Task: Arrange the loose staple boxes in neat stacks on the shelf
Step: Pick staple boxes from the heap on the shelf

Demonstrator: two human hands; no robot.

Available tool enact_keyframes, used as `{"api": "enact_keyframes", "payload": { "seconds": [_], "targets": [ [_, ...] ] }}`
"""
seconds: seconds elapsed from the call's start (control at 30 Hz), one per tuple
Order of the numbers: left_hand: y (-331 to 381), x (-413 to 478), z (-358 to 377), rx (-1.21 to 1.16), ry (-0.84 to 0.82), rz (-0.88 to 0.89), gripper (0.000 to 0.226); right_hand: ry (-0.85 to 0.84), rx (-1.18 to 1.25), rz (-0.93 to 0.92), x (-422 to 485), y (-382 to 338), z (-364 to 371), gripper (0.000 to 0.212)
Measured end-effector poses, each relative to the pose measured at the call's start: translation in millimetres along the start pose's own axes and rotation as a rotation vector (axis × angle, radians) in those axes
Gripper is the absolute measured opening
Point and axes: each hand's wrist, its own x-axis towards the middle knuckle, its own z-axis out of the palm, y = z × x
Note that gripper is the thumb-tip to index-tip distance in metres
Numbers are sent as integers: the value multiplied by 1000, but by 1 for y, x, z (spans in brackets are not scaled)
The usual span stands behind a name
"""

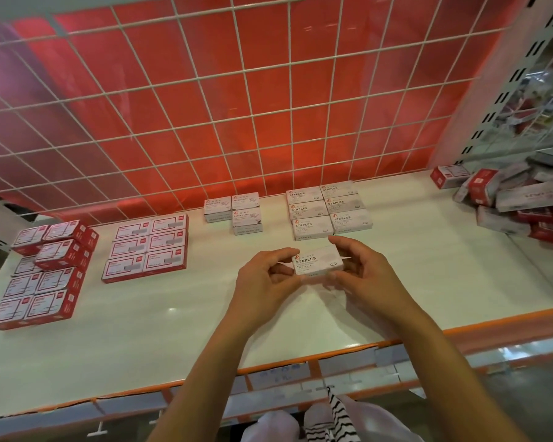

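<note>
Left grip (268,279) and right grip (361,272) pinch the staple box (318,261), best set down square against the white stack (329,208) at twelve o'clock.

held box (316,261) reads "staples"

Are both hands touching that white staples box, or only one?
Touching, both. The head view shows the left hand pinching the white staples box at its left end, the right hand gripping its right end.
</note>
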Motion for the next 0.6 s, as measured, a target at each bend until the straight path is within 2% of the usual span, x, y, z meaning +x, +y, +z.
{"api": "enact_keyframes", "payload": {
  "seconds": [0.1,0.27,0.6],
  "targets": [
    [-3,7,9,84,21,3,45,89,-254,-55,3,4,-10,53],
    [-5,19,17,251,87,54,49,143,-485,-107,6,11,-27,47],
    [2,34,25,340,127,40,47,105,-698,-172,10,19,-34,40]
  ]
}}
